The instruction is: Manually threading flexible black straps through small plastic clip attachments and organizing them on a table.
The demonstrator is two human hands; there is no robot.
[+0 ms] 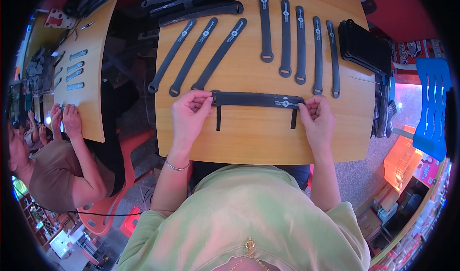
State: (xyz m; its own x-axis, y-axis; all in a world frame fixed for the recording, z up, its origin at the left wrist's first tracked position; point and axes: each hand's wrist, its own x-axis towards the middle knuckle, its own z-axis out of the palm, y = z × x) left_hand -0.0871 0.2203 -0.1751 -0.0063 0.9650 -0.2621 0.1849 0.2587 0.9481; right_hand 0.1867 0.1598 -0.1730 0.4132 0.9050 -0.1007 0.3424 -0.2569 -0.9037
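Note:
A dark grey strap point(254, 99) with a slotted, rounded left end and white print near its right end is stretched level between my hands, close over the table. My left hand point(189, 115) pinches the slotted end between thumb and fingertips. At the other end my right hand point(318, 120) has its thumb and fingers closed on the strap. Below it, two short black strips point(218, 118) mark the tabletop, one near each end. Beyond my hands lie more straps of the same kind: three slanting ones point(194, 55) on the left and several upright ones point(285, 39) on the right.
The wooden table point(268, 144) carries a bundle of straps point(189, 0) at the far left and a black stack point(364, 46) at the right edge. A co-worker point(67, 170) sits at another table point(88, 103) on the left. A blue slatted plastic chair point(431, 108) stands right.

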